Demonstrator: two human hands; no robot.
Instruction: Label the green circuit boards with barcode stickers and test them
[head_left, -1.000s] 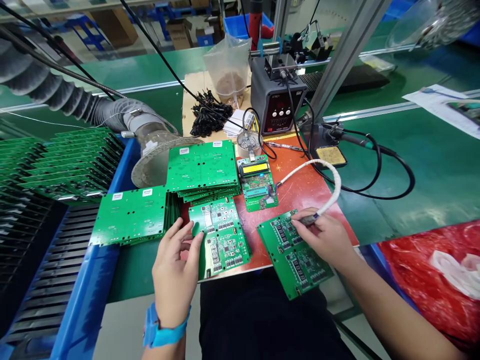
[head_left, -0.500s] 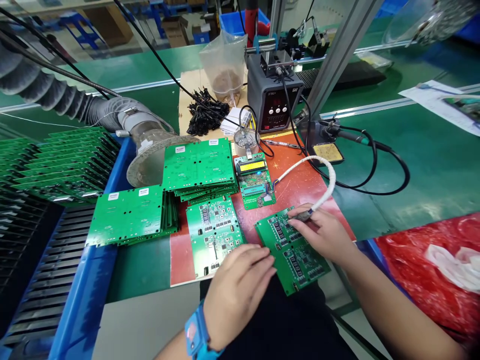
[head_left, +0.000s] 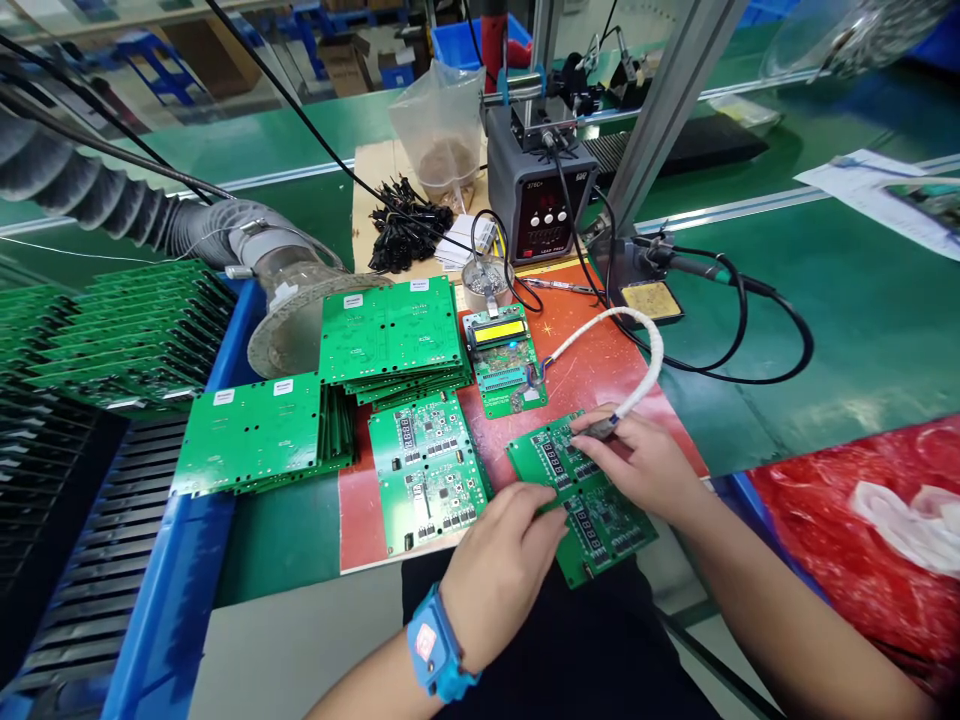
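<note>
My right hand (head_left: 637, 460) pinches a grey cable plug (head_left: 602, 428) at the end of a white-sleeved cable (head_left: 651, 350). The plug meets the upper part of a green circuit board (head_left: 577, 560) with two black digit displays. That board lies tilted, its near part jutting past the table's front edge. At its left side, my left hand (head_left: 506, 570) has bent fingers on the board; the thumb is hidden. The cable runs to a small programmer board (head_left: 510, 400) with a lit yellow screen. A second double circuit board (head_left: 427, 470) lies face up to the left.
Stacked boards (head_left: 255, 435) stand left, beside a blue crate (head_left: 169, 570) of upright boards. A fume hose funnel (head_left: 289, 330) hangs behind them. At the back are a soldering station (head_left: 544, 200), black parts (head_left: 409, 230) and a soldering iron (head_left: 690, 265). Red plastic (head_left: 810, 520) lies right.
My left hand has shifted right and its fingers have bent further onto the board. My right hand keeps the plug at nearly the same spot on the board. The view has shifted slightly.
</note>
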